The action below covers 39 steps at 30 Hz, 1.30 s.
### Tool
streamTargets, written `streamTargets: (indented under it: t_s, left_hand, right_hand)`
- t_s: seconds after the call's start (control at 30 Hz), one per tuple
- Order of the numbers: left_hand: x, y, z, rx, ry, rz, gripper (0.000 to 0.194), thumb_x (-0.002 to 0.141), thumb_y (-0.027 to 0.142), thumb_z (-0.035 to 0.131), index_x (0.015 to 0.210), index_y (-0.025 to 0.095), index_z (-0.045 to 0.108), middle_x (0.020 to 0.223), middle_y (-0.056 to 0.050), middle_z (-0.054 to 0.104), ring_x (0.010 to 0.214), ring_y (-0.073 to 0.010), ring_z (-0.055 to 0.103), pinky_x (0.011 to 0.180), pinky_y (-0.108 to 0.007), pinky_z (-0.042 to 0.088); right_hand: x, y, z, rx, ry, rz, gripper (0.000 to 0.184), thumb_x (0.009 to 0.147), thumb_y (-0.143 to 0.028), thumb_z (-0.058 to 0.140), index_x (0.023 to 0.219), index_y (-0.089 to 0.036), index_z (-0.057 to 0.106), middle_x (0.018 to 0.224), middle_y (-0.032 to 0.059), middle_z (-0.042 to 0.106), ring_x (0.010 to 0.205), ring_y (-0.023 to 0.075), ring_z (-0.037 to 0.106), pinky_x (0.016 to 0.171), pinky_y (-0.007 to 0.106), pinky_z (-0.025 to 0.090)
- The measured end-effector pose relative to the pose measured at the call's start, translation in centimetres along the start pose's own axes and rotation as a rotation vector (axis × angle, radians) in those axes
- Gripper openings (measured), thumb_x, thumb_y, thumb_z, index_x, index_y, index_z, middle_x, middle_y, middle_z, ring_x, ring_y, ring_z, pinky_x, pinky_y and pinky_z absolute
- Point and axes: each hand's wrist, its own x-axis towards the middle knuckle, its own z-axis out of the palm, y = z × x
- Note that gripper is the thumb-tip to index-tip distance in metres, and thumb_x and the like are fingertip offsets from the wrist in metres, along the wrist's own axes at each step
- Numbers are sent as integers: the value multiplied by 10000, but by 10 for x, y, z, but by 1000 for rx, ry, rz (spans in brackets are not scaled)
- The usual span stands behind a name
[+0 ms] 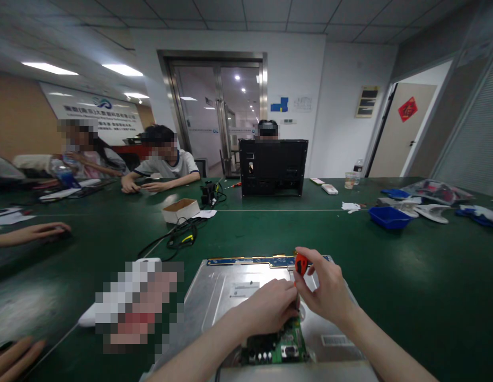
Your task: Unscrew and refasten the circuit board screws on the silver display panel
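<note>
A silver metal panel (218,294) lies flat on the green table in front of me, with a blue circuit strip (246,261) along its far edge and a green circuit board (284,347) near its front. My right hand (324,289) is closed round the orange handle of a screwdriver (301,263), held upright above the board. My left hand (266,307) is closed in a pinch at the screwdriver's lower shaft, just over the green board.
A blurred-out object (137,305) lies left of the panel. Black cables (178,236) and a cardboard box (181,209) sit beyond it. A black computer case (272,167) stands mid-table, a blue tray (388,217) at right. Other people sit far left; someone's hands (35,232) rest at the left edge.
</note>
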Motion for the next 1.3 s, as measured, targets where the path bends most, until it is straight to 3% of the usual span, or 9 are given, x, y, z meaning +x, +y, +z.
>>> streamTargets:
  t_s: [0.37,0.6,0.83,1.3]
  left_hand:
    - [-1,1,-2,17,-7,-4,113,886,117,648,978,178,623,1044,-79,687,977,-249,654,857,-329,514]
    - [1,0,1,35,-1,-29,147,868,110,645,999,175,630,1070,-94,688,985,-270,649,850,-354,519]
    - [0,0,2,18,0,-31,141,899,152,644,1035,179,620,1108,-100,684,1037,-275,642,910,-372,512]
    - [3,-2,5,-8,3,-11,96,922,144,614,1010,182,614,1054,-84,680,970,-248,647,846,-336,514]
  right_hand:
    - [0,0,-1,38,-36,10,369,902,-170,517,1269,-194,483,856,41,713,559,148,634,541,263,550]
    - [-1,3,1,-14,4,-3,269,947,-248,590,1209,-201,555,940,65,652,573,124,600,501,236,511]
    - [1,0,-1,38,-30,-31,457,930,-150,512,1382,-192,471,883,46,706,608,143,638,560,258,558]
    - [4,-3,-4,56,-6,-45,468,907,-163,501,1372,-200,461,838,30,721,579,156,653,549,272,578]
